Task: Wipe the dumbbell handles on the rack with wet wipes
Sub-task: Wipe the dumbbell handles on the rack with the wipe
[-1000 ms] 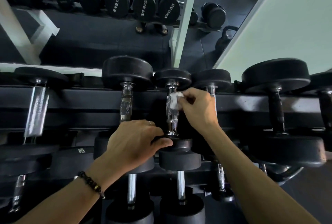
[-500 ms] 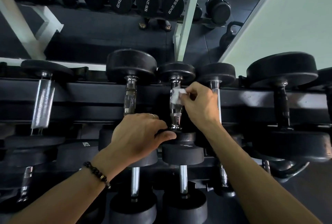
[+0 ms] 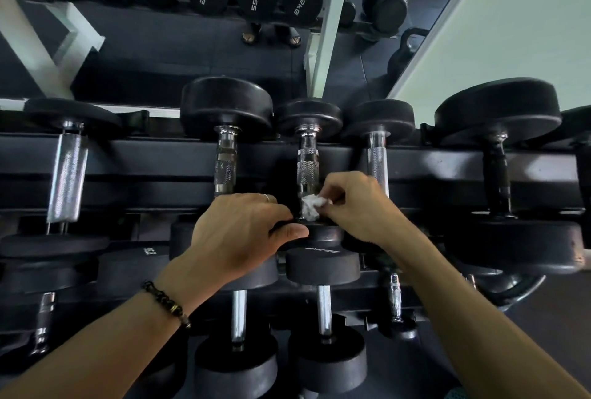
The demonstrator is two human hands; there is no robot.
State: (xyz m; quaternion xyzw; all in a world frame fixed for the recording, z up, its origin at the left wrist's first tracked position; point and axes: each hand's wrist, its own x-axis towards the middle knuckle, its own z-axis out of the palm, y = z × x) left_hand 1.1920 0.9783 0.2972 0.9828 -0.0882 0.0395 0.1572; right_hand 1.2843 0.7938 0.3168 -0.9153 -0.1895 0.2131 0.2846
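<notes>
Both hands busy: right (image 3: 358, 207) pinches wipe (image 3: 311, 205) on handle (image 3: 307, 171) (low end), left (image 3: 243, 232) grips its weight (image 3: 323, 234)

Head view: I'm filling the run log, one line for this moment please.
step: wiping handle | right hand: pinches wet wipe at near end | left hand: grips near head

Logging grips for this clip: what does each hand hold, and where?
The right hand pinches a crumpled wipe against the lower end of the middle handle. The left hand grips that dumbbell's near head at its rim.
</notes>
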